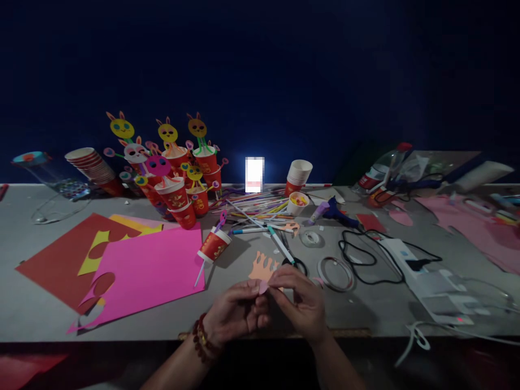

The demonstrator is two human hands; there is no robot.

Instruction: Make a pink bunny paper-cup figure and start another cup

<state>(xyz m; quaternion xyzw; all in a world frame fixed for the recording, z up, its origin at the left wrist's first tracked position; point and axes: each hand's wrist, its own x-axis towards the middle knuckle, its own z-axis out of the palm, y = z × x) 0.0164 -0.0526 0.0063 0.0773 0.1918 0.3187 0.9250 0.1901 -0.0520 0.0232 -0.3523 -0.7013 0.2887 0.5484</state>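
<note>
Near the table's front edge, my left hand [244,309] pinches a small pink paper cutout [263,287] between thumb and finger. From the other side my right hand [298,298] closes its fingertips at the same piece. Just beyond lies a cut orange paper sheet [262,265], partly hidden by my hands. A teal-capped marker [280,244] rests behind my right hand, beside black-handled scissors [299,265]. To the left, a red paper cup [214,245] with a purple pipe-cleaner piece and a white stick leans on its side.
Pink card [154,271] and brown-red card [57,254] cover the left. Several decorated cups [174,195] stand behind. Pipe cleaners [260,206] lie mid-table near a lit screen [254,174]. At right are a tape roll [336,273], blue glue gun [339,214], black cable [365,281] and power strip [422,287].
</note>
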